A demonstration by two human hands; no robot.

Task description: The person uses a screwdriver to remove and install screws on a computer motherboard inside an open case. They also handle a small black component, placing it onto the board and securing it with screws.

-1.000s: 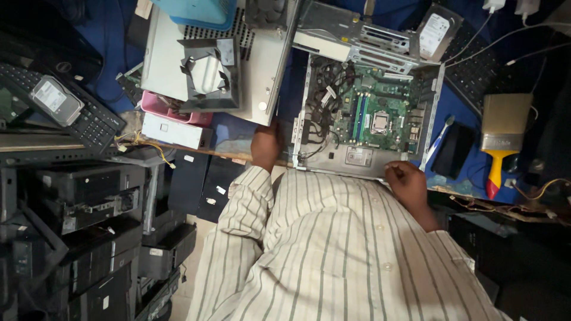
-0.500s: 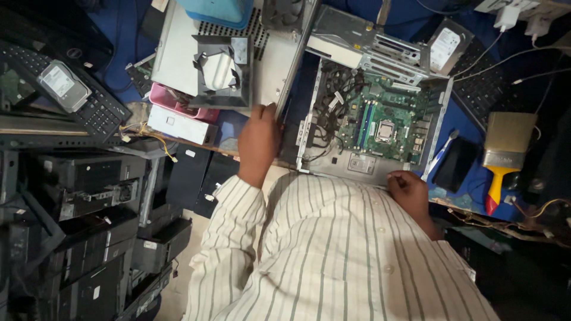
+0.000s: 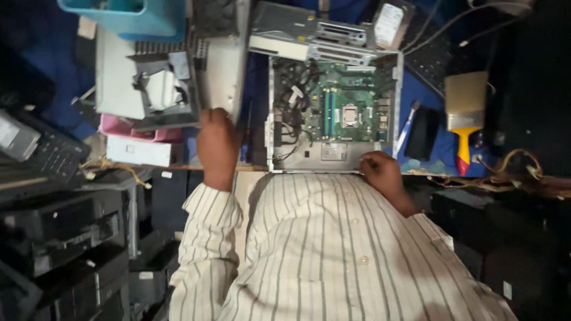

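Observation:
An open desktop computer case (image 3: 270, 119) lies flat in front of me, with its green motherboard (image 3: 348, 110) and dark cables showing. My right hand (image 3: 379, 169) grips the case's near rim at its right corner. My left hand (image 3: 217, 142) reaches to the left of the case, back of the hand up. Its fingers curl over the lower corner of a grey metal side panel (image 3: 223, 65). On that panel lies a grey drive cage (image 3: 163, 95). A thin dark tool (image 3: 244, 128) lies between my left hand and the case.
A hard drive (image 3: 389, 24) and a keyboard (image 3: 437, 56) sit behind the case. A yellow-handled brush (image 3: 464, 113), a black block (image 3: 421, 134) and a pen (image 3: 405, 128) lie to the right. At the left are a blue bin (image 3: 128, 15), a pink tray (image 3: 122, 126), and stacked black computer cases (image 3: 53, 238).
My left hand has moved from the table's near edge up to the grey panel's corner. My right hand has stayed on the case rim. The view has come closer.

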